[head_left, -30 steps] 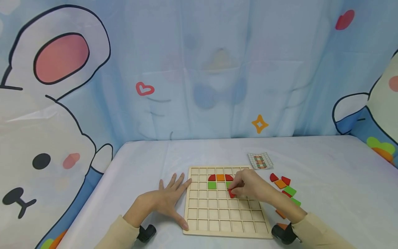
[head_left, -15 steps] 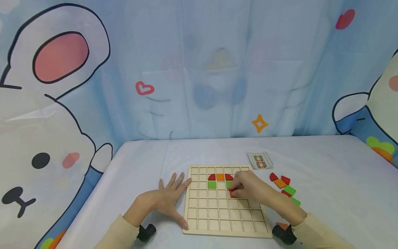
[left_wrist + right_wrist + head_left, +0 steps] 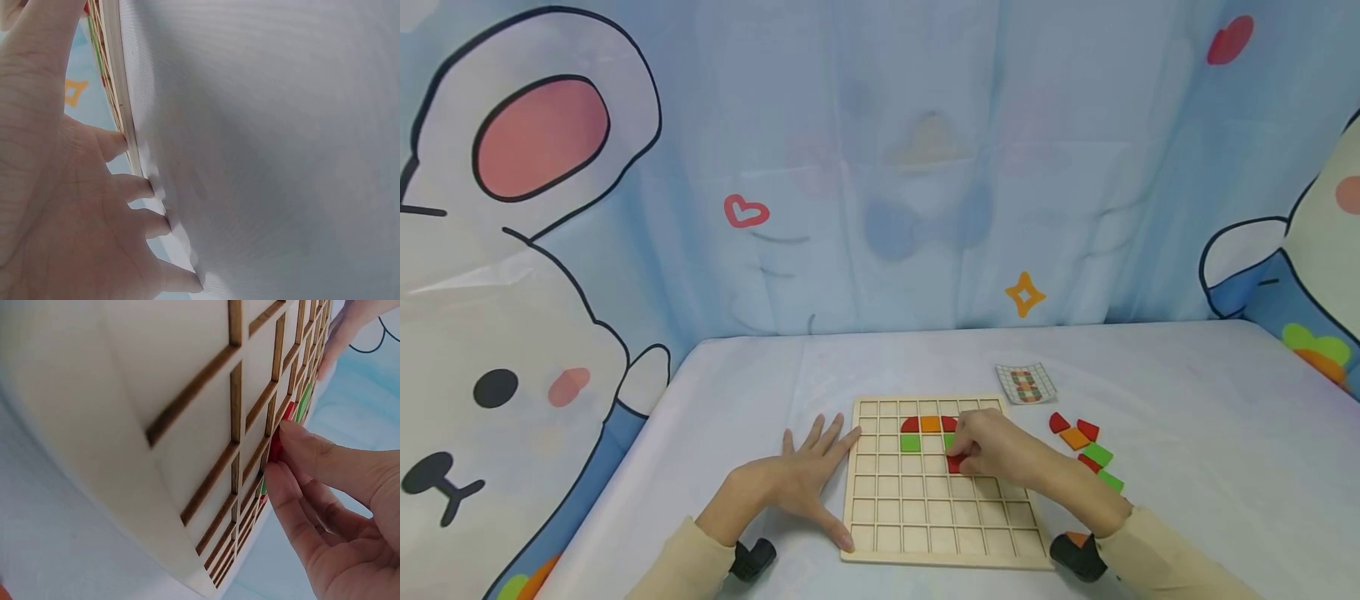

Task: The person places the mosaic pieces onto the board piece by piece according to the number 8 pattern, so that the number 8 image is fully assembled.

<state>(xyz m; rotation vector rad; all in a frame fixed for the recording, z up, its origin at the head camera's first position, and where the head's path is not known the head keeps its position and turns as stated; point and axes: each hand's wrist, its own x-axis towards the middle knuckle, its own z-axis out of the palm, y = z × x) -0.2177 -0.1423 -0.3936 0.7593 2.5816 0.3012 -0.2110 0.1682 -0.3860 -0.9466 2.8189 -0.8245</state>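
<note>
A wooden grid board [image 3: 917,542] lies on the table in the head view. My right hand [image 3: 1003,446] is over its right half, thumb and fingertips pinching a red tile [image 3: 955,465] at a cell below a green tile [image 3: 950,442]; the right wrist view shows the red tile [image 3: 275,447] between thumb and finger. In the board's upper rows sit red tiles [image 3: 910,426], an orange tile [image 3: 929,424] and another green tile [image 3: 910,443]. With fingers spread, my left hand [image 3: 801,485] rests on the table, its thumb and a fingertip touching the board's left edge.
Beyond the board's upper right corner lies a printed pattern card [image 3: 1026,385]. Loose tiles are scattered right of the board: red [image 3: 1058,422], orange [image 3: 1074,438] and green [image 3: 1098,454] ones, with another orange tile [image 3: 1077,538] partly covered by the right wrist camera [image 3: 1078,558].
The red tile under my right fingers has turned from a slant to lie squarely in line with its cell. My left hand stays where it was.
</note>
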